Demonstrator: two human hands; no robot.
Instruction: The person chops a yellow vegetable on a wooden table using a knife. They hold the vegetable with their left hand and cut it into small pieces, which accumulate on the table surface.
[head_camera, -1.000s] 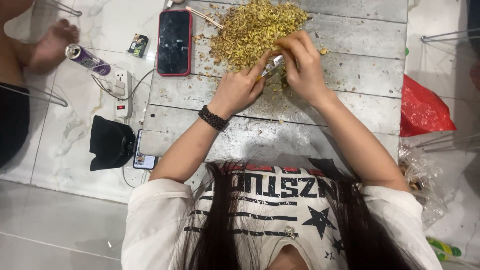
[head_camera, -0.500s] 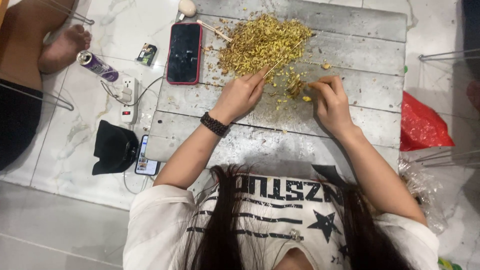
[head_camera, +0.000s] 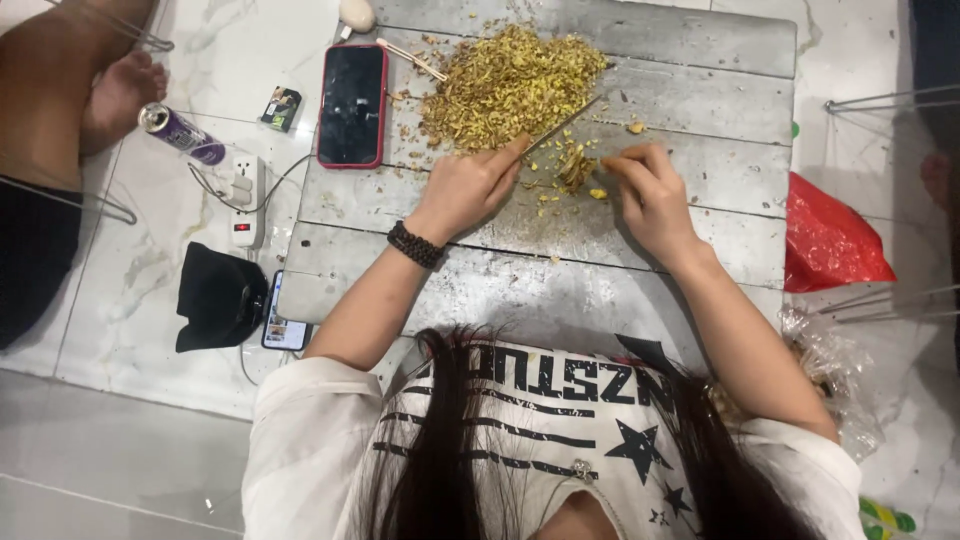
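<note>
Two hands at work: both over the grey plank table (head_camera: 700, 70), just near of the heap.
Left hand (head_camera: 470, 190): closed around the handle end of a thin knife (head_camera: 560, 125); blade slants up and right, tip touching the heap's right edge.
Right hand (head_camera: 650, 195): fingertips pinched together on or just above the planks; whether a piece sits between them, cannot tell.
Heap of yellow-green plant trimmings (head_camera: 510, 85): far centre of table; small loose cluster (head_camera: 575, 170) between the hands.
Handling, judged: pieces light, dry-looking, crumbly; scatter easily; best pinched singly at the ends or swept with the blade.
Knife: stiff, slender; grip at the handle, clear of the edge.
Nearby: red-cased phone (head_camera: 352, 105) left of heap; red plastic bag (head_camera: 830, 240) on the floor to the right.
</note>
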